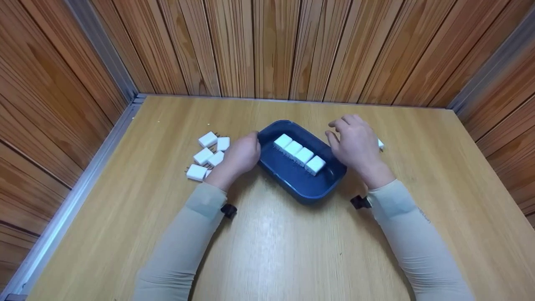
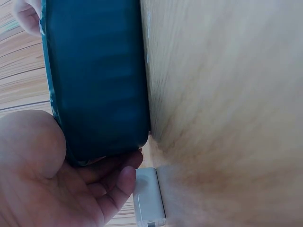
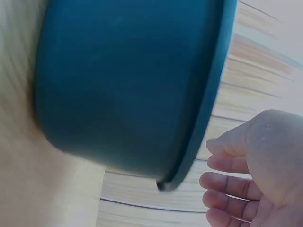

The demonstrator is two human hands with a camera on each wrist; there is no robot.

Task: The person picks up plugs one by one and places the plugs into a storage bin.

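A dark blue plastic tub (image 1: 288, 184) stands on the table, turned at an angle. Inside it several white plug adapters (image 1: 293, 149) lie in a straight row. My left hand (image 1: 242, 154) grips the tub's left end; in the left wrist view the thumb lies at the rim and the fingers curl along the outer wall. Beside those fingers is a white plug adapter (image 2: 149, 195). Over the tub's right side hovers my right hand (image 1: 354, 140), holding nothing. From the right wrist view, its fingers (image 3: 229, 183) are loosely bent, apart from the rim.
Left of the tub, several more white plug adapters (image 1: 203, 156) lie in a loose group, pins showing on some. Another white piece (image 1: 380, 144) peeks out behind my right hand. Wooden panel walls (image 1: 276, 50) close off the table (image 1: 284, 251) at the back and sides.
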